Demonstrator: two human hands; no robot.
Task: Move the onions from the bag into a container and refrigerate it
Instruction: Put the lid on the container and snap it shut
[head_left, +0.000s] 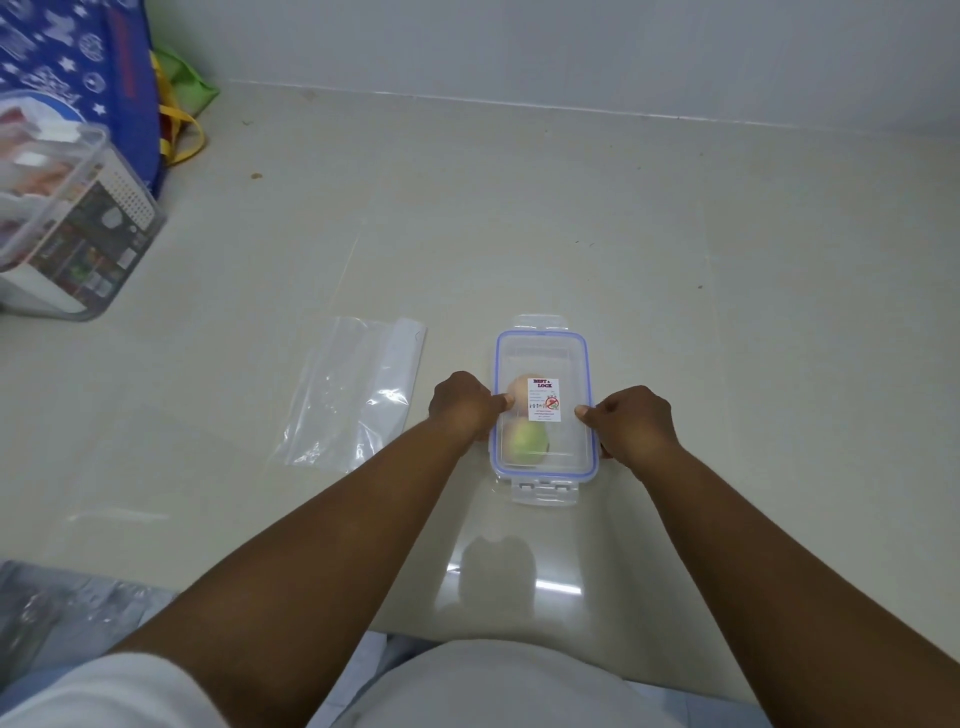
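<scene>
Lidded container (543, 358) on the worktop (571, 208), two onions (527, 439) inside; empty bag (353, 395) just to its left. The left hand (460, 408) and right hand (631, 423) clasp its long sides, thumbs on the lid. The end clips (545, 493) look unlatched: if the container is lifted so, the lid may spring off and spill the onions.

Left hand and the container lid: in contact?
Touching. The head view shows the left hand gripping the left side, with its thumb lying over the blue-rimmed edge of the container lid and no gap.
</scene>
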